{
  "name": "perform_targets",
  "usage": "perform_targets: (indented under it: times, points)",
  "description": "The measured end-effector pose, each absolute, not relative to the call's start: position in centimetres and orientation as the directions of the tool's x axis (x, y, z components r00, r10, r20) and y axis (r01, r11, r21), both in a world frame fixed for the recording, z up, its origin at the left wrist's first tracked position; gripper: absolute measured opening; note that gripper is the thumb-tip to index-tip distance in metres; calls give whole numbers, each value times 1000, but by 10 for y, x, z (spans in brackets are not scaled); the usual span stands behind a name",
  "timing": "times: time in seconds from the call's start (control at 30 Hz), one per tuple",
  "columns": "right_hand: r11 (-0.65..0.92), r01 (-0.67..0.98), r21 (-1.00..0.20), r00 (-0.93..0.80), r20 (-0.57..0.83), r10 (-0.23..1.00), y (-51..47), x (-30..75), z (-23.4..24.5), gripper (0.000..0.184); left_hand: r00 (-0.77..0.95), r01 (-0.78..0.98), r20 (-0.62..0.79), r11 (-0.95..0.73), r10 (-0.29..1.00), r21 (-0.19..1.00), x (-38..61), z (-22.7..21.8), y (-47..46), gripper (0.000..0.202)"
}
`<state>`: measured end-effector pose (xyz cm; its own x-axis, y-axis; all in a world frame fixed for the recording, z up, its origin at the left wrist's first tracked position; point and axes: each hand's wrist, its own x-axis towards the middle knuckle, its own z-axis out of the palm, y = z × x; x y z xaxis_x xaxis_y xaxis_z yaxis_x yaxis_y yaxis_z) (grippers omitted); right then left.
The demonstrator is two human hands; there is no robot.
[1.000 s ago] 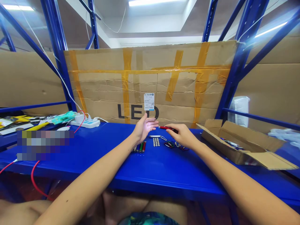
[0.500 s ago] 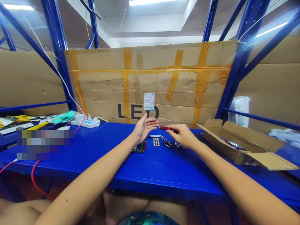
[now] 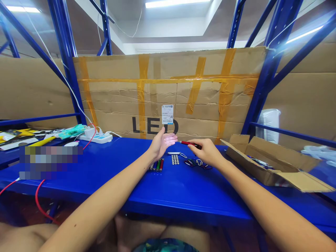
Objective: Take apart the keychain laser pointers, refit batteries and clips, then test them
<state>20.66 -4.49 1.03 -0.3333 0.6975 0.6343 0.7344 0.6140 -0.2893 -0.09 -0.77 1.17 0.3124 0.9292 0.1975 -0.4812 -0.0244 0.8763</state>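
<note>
My right hand (image 3: pixel 207 151) is closed around a small red pen-shaped torch (image 3: pixel 187 143) and holds it above the blue shelf (image 3: pixel 118 168), its tip pointing left. My left hand (image 3: pixel 162 144) is open, palm turned toward that tip, fingers stretched out, a faint spot of light on the palm. Under the hands lie a silver torch with a key ring (image 3: pixel 175 153), a block of small button cells (image 3: pixel 174 159), a row of coloured torches (image 3: pixel 157 165) and several carabiner clips (image 3: pixel 195 162).
An open cardboard box (image 3: pixel 265 162) sits at the right. A taped cardboard sheet marked LED (image 3: pixel 168 91) stands behind. A white power strip (image 3: pixel 96 137) with red and white cables and packaged items (image 3: pixel 23 136) lie at the left. Blue rack posts (image 3: pixel 65 59) flank the shelf.
The view has shifted slightly. My left palm stays open in front of the red torch; the light spot on it is fainter than a second ago. Both hands have hardly moved.
</note>
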Motion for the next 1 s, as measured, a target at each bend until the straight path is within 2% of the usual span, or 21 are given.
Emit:
perform_targets:
  times: [0.3,1.0]
  points:
    - [593,753,-284,-314,637,704,-46,206,11,30,252,-464,183,-47,950,885,-2,9,-3,61]
    - [647,731,-218,-388,646,657,-41,206,7,27,281,-471,192,-39,940,881,-1,9,-5,54]
